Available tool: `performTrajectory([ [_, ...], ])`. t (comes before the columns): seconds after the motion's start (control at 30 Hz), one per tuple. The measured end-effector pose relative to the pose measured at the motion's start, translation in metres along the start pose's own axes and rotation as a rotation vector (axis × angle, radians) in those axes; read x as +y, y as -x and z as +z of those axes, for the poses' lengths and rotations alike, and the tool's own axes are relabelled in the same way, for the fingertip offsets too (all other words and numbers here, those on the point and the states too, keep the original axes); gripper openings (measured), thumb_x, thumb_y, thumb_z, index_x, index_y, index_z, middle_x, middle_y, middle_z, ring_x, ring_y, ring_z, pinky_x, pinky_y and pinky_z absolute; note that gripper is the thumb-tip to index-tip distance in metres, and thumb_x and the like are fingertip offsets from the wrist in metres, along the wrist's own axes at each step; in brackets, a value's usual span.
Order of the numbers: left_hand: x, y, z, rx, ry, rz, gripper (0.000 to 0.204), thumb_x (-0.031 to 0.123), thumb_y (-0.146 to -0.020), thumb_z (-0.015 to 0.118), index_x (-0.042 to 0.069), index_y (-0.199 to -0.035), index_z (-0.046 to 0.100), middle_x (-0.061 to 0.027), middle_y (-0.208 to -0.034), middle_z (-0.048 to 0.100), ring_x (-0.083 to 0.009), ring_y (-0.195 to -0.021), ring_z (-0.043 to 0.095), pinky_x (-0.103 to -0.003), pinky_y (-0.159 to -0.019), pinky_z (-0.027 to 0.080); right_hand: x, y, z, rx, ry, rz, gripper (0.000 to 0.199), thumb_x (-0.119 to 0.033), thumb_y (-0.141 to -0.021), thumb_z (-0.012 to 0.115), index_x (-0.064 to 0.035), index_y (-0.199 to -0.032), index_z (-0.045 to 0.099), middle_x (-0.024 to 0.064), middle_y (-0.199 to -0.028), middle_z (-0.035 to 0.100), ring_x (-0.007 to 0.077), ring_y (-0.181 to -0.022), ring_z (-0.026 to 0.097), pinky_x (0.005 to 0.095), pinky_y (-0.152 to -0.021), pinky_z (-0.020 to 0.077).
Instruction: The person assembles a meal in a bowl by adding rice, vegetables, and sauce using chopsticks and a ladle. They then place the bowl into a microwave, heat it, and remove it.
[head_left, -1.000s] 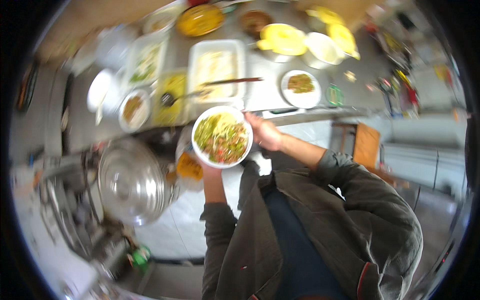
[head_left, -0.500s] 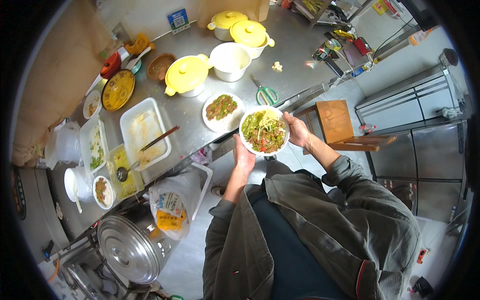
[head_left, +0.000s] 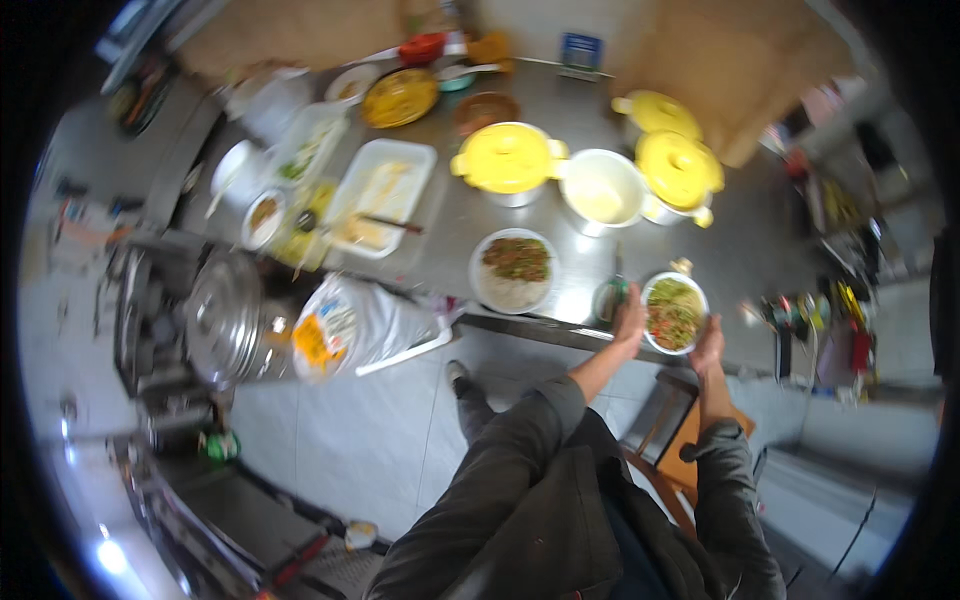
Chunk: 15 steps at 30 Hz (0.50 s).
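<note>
While both hands close on its rim, we carry a white bowl (head_left: 675, 312) of chopped green and red food at the right of centre in the frame, just over the steel counter (head_left: 450, 245) edge.

Our left hand (head_left: 630, 318) clamps the bowl's left rim and our right hand (head_left: 708, 343) cups its lower right rim, fingers wrapped under. We judge the bowl stiff, breakable and moderately heavy with its filling, best held at opposite rims and kept level. Left of it sits a white plate (head_left: 513, 270) of rice and greens; above stand yellow-lidded pots (head_left: 510, 160) and an open white pot (head_left: 602, 190). A steel stockpot lid (head_left: 222, 320) gleams at the left.
</note>
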<state>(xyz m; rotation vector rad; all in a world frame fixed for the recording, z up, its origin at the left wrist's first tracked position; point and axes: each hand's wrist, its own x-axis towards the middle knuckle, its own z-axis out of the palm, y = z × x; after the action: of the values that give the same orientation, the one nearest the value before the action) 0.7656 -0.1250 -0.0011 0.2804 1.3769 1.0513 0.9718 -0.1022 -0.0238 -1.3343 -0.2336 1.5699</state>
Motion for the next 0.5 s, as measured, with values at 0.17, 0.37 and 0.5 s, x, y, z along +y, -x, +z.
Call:
performTrajectory([
  [0.17, -0.015, -0.011, -0.042, -0.026, -0.076, 0.204, 0.040, 0.036, -0.101, 0.051, 0.001, -0.109, 0.068, -0.0111, -0.096, 0.070, -0.0194, -0.088, 0.064, -0.034, -0.077, 0.049, -0.006, -0.036, -0.005, -0.334, 0.116, -0.046, 0.058, -0.047, -0.108, 0.033, -0.0010, -0.139, 0.050, 0.0145, -0.140, 0.055, 0.0255, -0.129, 0.051, 0.0438, -0.110, 0.0387],
  [0.37, -0.009, 0.083, -0.186, -0.160, 0.184, 0.176, 0.030, 0.031, -0.098, 0.062, 0.003, -0.091, 0.071, -0.0013, -0.071, 0.062, -0.0066, -0.058, 0.052, -0.023, -0.052, 0.039, 0.005, 0.006, 0.136, -0.137, 0.631, -0.713, 0.024, -0.022, -0.102, 0.060, -0.0029, -0.114, 0.066, 0.0035, -0.093, 0.068, 0.0102, -0.078, 0.060, 0.0246, -0.071, 0.0484],
  [0.5, -0.017, 0.120, -0.326, 0.336, 0.221, 0.079, 0.042, 0.040, -0.097, 0.063, 0.000, -0.086, 0.072, -0.0002, -0.060, 0.055, -0.0069, -0.051, 0.047, -0.026, -0.045, 0.036, 0.058, 0.104, 0.348, -0.544, 0.815, -0.527, 0.020, -0.023, -0.100, 0.062, -0.0042, -0.095, 0.066, -0.0008, -0.069, 0.060, 0.0064, -0.057, 0.053, 0.0228, -0.051, 0.0412],
])
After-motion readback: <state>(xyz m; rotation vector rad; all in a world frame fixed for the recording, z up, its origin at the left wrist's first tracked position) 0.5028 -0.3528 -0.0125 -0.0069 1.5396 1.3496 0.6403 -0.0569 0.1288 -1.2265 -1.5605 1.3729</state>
